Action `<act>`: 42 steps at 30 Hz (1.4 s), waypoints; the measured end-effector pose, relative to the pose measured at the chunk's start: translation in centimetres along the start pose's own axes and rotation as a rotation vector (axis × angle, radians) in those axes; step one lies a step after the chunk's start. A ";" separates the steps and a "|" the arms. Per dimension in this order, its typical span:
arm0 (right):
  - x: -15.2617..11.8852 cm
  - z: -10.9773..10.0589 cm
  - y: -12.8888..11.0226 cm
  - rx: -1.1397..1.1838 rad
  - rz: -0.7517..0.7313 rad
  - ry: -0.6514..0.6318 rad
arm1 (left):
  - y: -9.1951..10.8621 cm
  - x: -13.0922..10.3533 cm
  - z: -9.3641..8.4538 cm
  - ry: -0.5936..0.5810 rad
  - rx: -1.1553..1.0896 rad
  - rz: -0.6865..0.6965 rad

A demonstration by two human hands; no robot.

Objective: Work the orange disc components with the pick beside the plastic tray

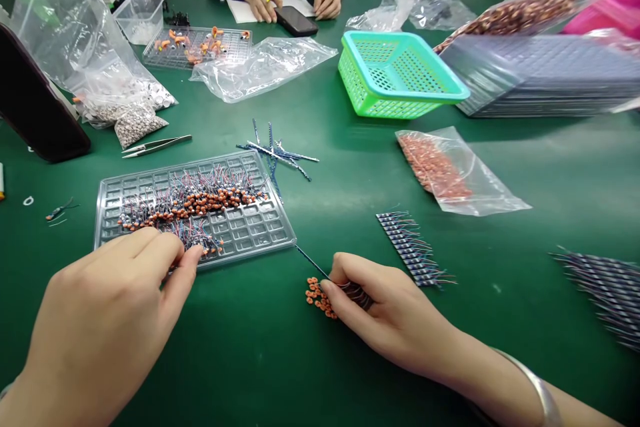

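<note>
Our left hand (110, 307) bunches over the near edge of the tray (265, 223), whether gripping we cannot tell; our right hand (387, 303) pinches a dark strip (311, 260) beside orange rings (315, 293), tabletop (345, 187) stretching toward the basket (390, 107).

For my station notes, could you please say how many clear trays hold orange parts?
2: the near tray by the left hand, and the far tray left of the flat phone. The bagged stack at right could hide others.

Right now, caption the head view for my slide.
Left hand at a clear tray of wired components; right hand pinching a dark strip beside orange rings.
</note>
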State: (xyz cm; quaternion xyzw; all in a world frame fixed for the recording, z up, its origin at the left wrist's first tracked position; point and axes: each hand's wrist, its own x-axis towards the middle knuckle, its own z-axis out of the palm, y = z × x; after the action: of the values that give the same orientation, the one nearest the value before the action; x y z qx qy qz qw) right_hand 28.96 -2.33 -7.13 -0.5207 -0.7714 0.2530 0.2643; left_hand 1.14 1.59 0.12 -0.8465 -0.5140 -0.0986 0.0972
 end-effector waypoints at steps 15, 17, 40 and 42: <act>0.4 -0.7 -0.6 -0.087 -0.066 -0.132 | 0.4 -0.1 -0.1 0.010 -0.019 0.021; 0.4 -0.6 -0.7 -0.094 -0.061 -0.142 | 0.6 0.1 -0.1 0.008 -0.027 0.031; -0.9 0.4 -3.0 0.445 -0.023 -0.013 | 6.1 -0.4 3.2 -0.321 -1.031 0.111; -0.9 0.6 -3.1 0.546 0.033 -0.013 | 5.9 -0.4 3.7 -0.329 -1.000 0.125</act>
State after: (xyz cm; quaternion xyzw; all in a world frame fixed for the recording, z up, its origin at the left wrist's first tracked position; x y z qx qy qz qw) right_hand 26.80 -4.23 -5.62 -0.4408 -0.6677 0.4593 0.3859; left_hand 6.44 -0.49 -3.90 -0.8229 -0.3610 -0.1917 -0.3947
